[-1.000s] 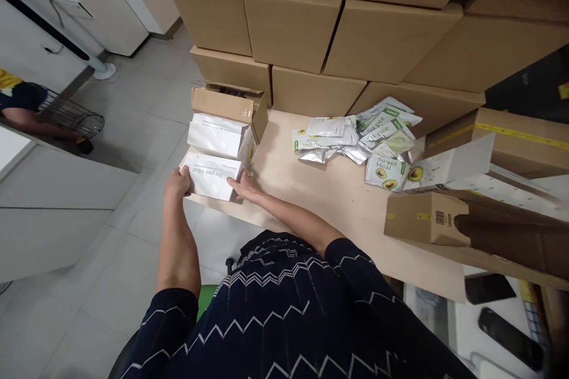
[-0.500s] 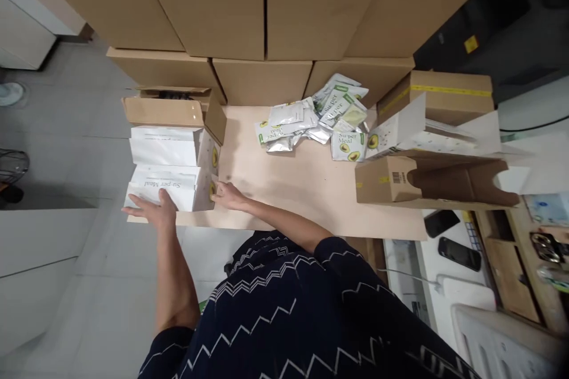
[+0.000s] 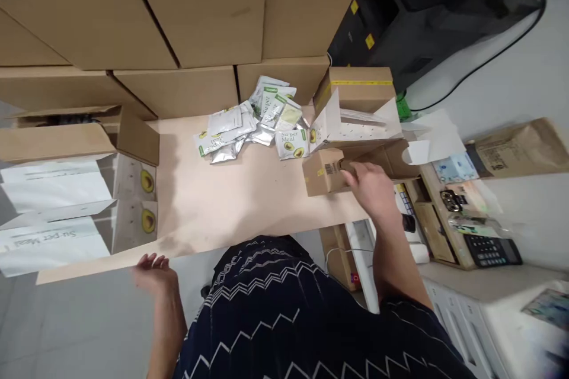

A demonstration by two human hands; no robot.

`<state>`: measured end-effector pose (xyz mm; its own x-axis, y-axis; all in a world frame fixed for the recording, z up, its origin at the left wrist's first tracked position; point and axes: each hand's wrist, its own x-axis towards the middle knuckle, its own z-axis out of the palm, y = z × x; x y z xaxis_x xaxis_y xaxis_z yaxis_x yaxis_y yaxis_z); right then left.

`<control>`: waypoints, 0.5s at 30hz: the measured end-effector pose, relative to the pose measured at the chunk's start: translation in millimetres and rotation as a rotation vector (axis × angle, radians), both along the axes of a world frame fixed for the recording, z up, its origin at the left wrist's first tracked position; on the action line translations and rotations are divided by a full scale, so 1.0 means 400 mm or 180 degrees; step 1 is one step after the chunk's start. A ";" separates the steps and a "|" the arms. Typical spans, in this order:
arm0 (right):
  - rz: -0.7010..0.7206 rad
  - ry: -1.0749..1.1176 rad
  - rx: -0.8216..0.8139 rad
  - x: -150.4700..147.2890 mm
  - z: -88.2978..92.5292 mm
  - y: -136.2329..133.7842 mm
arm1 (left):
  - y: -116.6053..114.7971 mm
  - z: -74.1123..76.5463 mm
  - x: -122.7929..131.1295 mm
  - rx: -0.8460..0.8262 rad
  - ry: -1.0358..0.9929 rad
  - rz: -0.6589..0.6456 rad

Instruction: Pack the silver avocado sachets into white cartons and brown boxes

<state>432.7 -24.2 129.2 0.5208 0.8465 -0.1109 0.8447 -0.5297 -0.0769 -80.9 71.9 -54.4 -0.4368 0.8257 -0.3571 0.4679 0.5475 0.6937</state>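
Note:
My right hand (image 3: 372, 189) is at the brown cardboard box (image 3: 317, 174) on the right of the table, its thumb and fingers closed over the box's cut-out edge. My left hand (image 3: 153, 272) hovers off the table's front edge, holding nothing, with its fingers loosely curled and apart. Up and to the left of it, two white cartons with avocado pictures, a nearer one (image 3: 136, 225) and a farther one (image 3: 133, 177), stand side by side with raised flaps. Another white carton (image 3: 360, 127) sits open behind the brown box.
Silver and white sachets (image 3: 267, 121) lie piled at the table's back middle. Stacked cardboard boxes (image 3: 200, 23) form a wall behind. An opened brown box (image 3: 57, 142) stands at the left. A calculator (image 3: 492, 250) rests on the right side surface beside a wooden organizer (image 3: 433, 225).
My right hand has left the white carton at the left and reached the brown box at the right. My left hand has come off the carton. The view has swung right.

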 end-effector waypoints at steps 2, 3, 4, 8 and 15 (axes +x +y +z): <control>-0.0067 0.0020 -0.0552 0.082 -0.002 0.018 | -0.010 -0.014 0.100 0.0192 -0.0355 0.0244; -0.0021 0.0238 -0.0782 0.115 -0.016 0.033 | -0.013 -0.017 0.151 0.0233 -0.0524 0.0203; 0.0065 0.0513 -0.0965 0.142 -0.035 0.050 | -0.015 -0.017 0.199 0.0267 -0.0667 0.0144; 0.0288 0.1492 -0.1154 0.167 -0.132 0.085 | -0.010 0.020 0.356 0.0453 -0.1371 -0.1228; 0.0599 0.2756 -0.0623 -0.065 -0.168 0.037 | 0.026 0.155 0.448 0.0976 -0.1128 -0.3825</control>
<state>406.6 -9.4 61.8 0.0432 0.8339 -0.5502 0.6072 -0.4592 -0.6484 98.3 82.5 7.8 0.7126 0.7010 -0.0271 0.3189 -0.2893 0.9026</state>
